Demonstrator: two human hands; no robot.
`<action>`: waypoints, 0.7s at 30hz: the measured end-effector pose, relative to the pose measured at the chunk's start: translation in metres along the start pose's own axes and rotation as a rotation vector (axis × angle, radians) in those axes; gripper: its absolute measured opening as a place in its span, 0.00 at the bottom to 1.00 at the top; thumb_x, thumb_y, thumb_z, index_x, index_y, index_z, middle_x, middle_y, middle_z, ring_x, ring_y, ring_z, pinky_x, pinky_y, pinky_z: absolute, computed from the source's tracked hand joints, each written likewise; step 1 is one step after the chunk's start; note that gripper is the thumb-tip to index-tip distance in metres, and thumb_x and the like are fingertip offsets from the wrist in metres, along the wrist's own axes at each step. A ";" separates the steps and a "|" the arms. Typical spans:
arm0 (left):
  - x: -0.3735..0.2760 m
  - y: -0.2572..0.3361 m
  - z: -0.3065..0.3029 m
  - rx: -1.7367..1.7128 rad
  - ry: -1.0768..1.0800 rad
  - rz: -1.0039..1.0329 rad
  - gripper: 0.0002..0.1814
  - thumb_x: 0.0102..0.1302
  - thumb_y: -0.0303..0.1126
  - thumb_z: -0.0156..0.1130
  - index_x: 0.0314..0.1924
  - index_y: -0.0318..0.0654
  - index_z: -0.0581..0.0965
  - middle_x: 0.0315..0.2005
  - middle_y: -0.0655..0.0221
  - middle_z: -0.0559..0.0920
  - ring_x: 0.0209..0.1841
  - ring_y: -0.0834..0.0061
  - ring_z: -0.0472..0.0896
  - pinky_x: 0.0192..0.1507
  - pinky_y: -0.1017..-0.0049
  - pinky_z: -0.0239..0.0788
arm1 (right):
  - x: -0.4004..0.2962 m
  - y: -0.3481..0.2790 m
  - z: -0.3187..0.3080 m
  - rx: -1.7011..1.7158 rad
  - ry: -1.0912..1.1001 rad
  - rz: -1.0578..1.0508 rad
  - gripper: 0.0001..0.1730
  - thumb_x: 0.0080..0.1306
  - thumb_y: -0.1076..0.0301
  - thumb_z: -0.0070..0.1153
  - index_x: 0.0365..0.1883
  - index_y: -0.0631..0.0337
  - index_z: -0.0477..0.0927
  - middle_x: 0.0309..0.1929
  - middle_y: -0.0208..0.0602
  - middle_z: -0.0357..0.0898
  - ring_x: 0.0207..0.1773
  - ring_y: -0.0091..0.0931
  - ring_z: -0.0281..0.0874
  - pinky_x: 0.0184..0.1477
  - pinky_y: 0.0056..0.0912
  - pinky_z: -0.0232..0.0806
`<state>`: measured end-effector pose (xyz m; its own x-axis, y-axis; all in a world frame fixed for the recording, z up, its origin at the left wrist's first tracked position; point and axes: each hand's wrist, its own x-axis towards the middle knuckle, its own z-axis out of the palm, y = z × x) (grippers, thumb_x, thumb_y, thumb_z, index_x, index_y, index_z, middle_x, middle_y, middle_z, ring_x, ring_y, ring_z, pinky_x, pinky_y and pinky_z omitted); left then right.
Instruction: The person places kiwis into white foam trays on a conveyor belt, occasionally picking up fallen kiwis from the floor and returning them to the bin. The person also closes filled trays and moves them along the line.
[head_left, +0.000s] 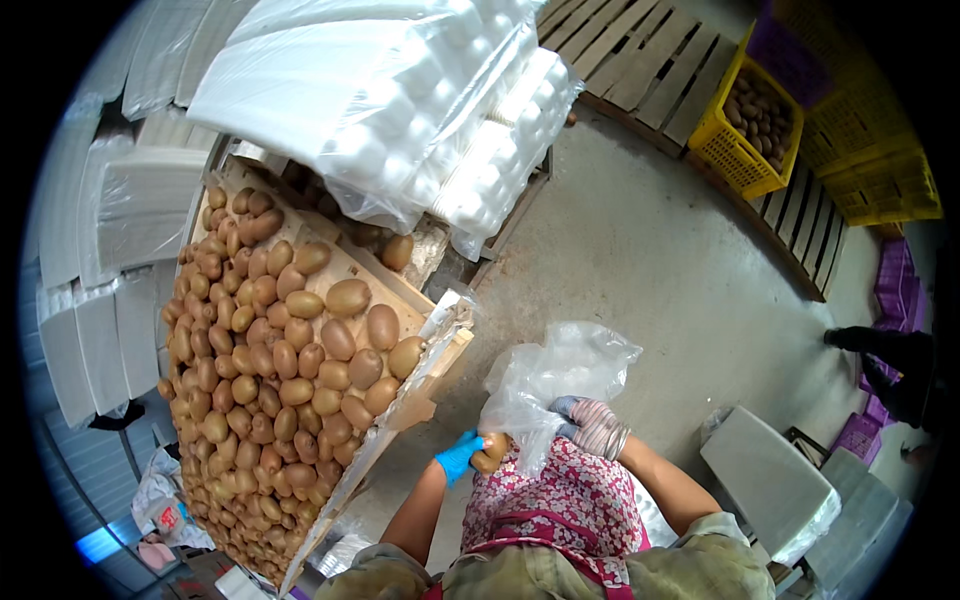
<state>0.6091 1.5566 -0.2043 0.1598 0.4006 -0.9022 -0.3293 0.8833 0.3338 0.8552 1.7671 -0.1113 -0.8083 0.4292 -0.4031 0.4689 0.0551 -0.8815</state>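
My left hand (459, 456), in a blue glove, grips brown kiwifruit (493, 450) just in front of the flowered apron (555, 491); how many it holds is partly hidden. A crumpled clear plastic bag (559, 360) hangs over my lap, and my right hand (596, 427), wearing a striped knit glove, has its fingers closed on the bag's near side. The bag's lower end reaches down beside the fruit. To the left, a wooden sorting table (330, 274) carries a large heap of kiwifruit (277, 397).
Plastic-wrapped white moulded trays (420, 97) are stacked beyond the table. A yellow crate (742, 161) of kiwifruit stands on wooden pallets (660, 67) at upper right. White foam stacks (772, 480) lie at lower right. A person's dark-clothed legs (892, 367) show at the right rim.
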 end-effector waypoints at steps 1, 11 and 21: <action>-0.013 0.006 0.001 -0.125 -0.122 -0.039 0.37 0.55 0.46 0.64 0.60 0.33 0.67 0.48 0.59 0.78 0.49 0.66 0.77 0.54 0.68 0.69 | -0.003 -0.019 -0.011 -0.012 -0.022 -0.035 0.19 0.57 0.68 0.56 0.49 0.60 0.76 0.44 0.50 0.78 0.48 0.44 0.76 0.49 0.39 0.69; -0.049 -0.129 0.027 -0.262 -0.088 -0.295 0.50 0.49 0.61 0.63 0.67 0.39 0.61 0.63 0.53 0.64 0.65 0.56 0.63 0.64 0.53 0.52 | 0.039 0.054 -0.086 0.908 0.584 0.136 0.07 0.61 0.71 0.51 0.39 0.54 0.75 0.29 0.23 0.74 0.27 0.17 0.70 0.29 0.21 0.67; -0.116 -0.296 0.175 -1.212 0.144 0.080 0.38 0.56 0.48 0.66 0.61 0.35 0.66 0.55 0.56 0.74 0.54 0.62 0.75 0.58 0.67 0.68 | 0.221 0.222 0.050 1.050 0.396 0.994 0.12 0.67 0.57 0.46 0.47 0.45 0.74 0.37 0.30 0.75 0.48 0.32 0.71 0.55 0.44 0.65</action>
<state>0.8513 1.2911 -0.1503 0.0204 0.3445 -0.9386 -0.9996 0.0274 -0.0116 0.7624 1.8293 -0.4082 -0.0950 0.1209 -0.9881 0.1532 -0.9790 -0.1345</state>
